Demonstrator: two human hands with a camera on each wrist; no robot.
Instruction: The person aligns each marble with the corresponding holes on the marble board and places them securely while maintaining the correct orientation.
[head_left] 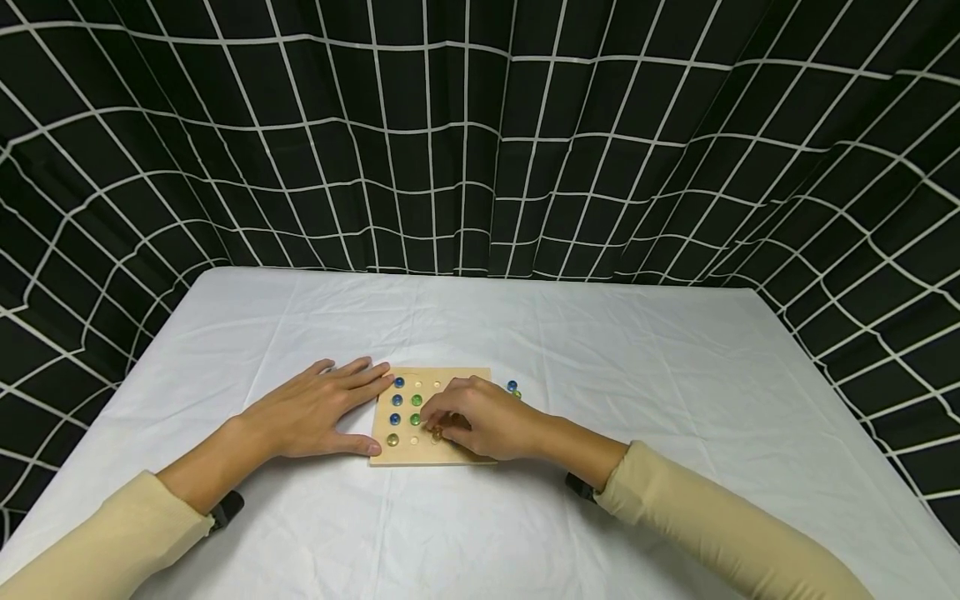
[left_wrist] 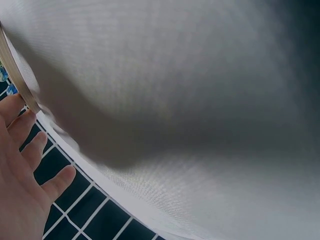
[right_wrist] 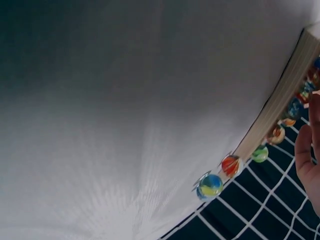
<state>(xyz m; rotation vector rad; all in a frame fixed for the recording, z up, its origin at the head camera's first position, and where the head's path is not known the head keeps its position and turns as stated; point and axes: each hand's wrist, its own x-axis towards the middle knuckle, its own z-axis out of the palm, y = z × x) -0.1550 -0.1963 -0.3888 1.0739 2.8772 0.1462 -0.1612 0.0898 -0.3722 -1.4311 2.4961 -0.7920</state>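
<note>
A square wooden board (head_left: 433, 457) with rows of shallow round holes lies on the white cloth. Blue marbles (head_left: 397, 400) sit in its left column, with a yellowish marble (head_left: 393, 439) nearest the person. Two green marbles (head_left: 416, 400) stand in the second column. My left hand (head_left: 322, 410) lies spread flat, its fingertips and thumb resting at the board's left edge. Over the board, my right hand (head_left: 483, 417) pinches an amber marble (head_left: 437, 434) low at a hole in the third column. That hand hides much of the board's right side.
Loose marbles lie on the cloth just right of the board, among them a blue one (head_left: 512, 386) and, in the right wrist view, an orange-red one (right_wrist: 231, 166). A white-clothed table (head_left: 600, 350) extends around. Behind it hangs a black curtain (head_left: 480, 150) with white grid lines.
</note>
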